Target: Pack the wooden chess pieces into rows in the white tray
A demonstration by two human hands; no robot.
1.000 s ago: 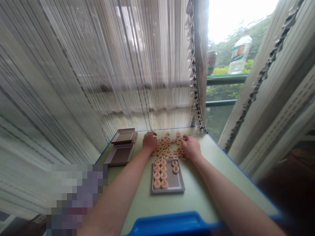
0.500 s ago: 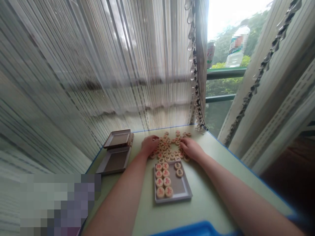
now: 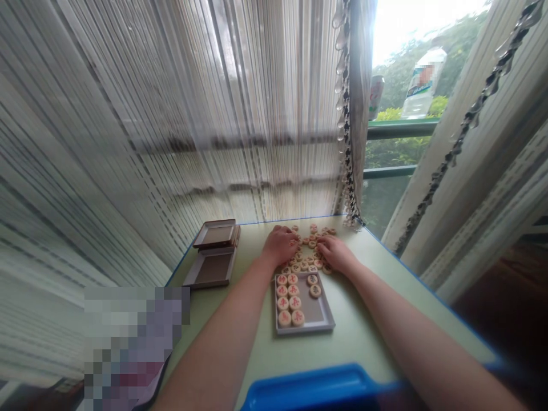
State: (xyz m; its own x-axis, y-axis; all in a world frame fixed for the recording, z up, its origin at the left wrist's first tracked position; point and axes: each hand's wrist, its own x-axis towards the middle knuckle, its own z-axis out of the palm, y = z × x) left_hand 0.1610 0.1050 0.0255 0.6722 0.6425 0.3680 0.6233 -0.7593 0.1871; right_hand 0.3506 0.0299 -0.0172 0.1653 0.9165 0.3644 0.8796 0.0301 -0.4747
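Observation:
Round wooden xiangqi pieces (image 3: 304, 265) with red or dark characters lie in a loose heap on the pale green table. My left hand (image 3: 281, 245) covers the heap's left side, fingers curled down among the pieces, with the fingertips hidden. On the heap's right side, my right hand (image 3: 337, 254) has bent fingers touching the pieces; what they grip, if anything, does not show. Nearer to me sits a shallow grey tray (image 3: 326, 327). Two columns of red-marked pieces (image 3: 293, 302) fill its left side, and two dark-marked pieces (image 3: 315, 291) stand at its upper right.
At the back left are an open tray (image 3: 210, 269) and a stack of brown-edged boxes (image 3: 216, 233). A blue plastic edge (image 3: 310, 388) is in front of me. String curtains (image 3: 240, 114) hang behind the table. A bottle (image 3: 424, 80) and a can (image 3: 375, 97) stand by the window.
My left hand has moved right and farther over the heap, covering more pieces. My right hand stays at the heap's right side. The view has shifted slightly; the tray's pieces are unchanged.

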